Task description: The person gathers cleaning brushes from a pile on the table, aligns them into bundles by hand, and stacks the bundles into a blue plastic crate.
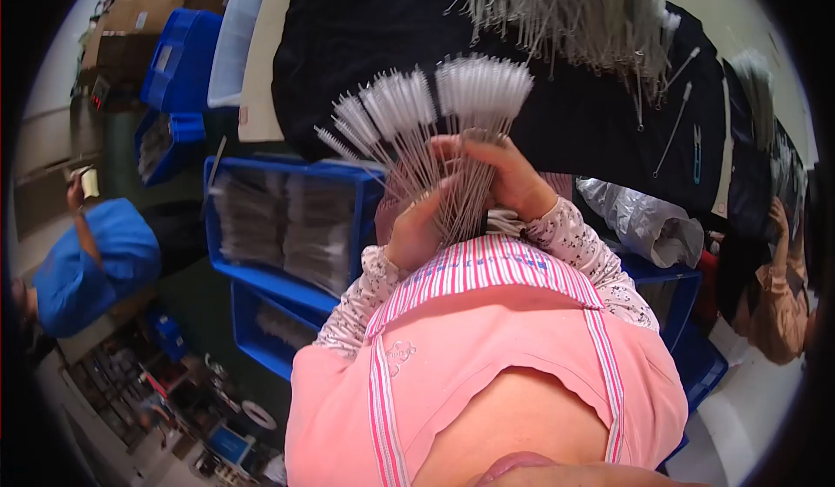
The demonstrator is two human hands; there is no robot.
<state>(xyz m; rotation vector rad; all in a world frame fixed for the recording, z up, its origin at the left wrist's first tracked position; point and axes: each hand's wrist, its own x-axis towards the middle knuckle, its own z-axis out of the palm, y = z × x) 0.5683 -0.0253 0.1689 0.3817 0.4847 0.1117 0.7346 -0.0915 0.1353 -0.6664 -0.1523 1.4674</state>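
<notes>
Left hand (pixel 414 229): half-curled, fingers (pixel 437 196) angled toward one o'clock; forearm (pixel 357 304) rising from seven o'clock. Right hand (pixel 520 181): at two o'clock from left hand, fingers bent toward ten o'clock; forearm (pixel 591 256) coming from four o'clock. Both elbows bent.

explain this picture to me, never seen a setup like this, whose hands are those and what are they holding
There's no machine here, just a person's two bare hands. The one picture comes from a camera on their head, looking forward and down, so their pink top and striped apron show below. The left hand and right hand hold thin white brushes by their stems, bristles fanned out. On the black cloth lie a pile of brushes, some loose ones and a small blue tool. Blue bins at left hold more.
</notes>
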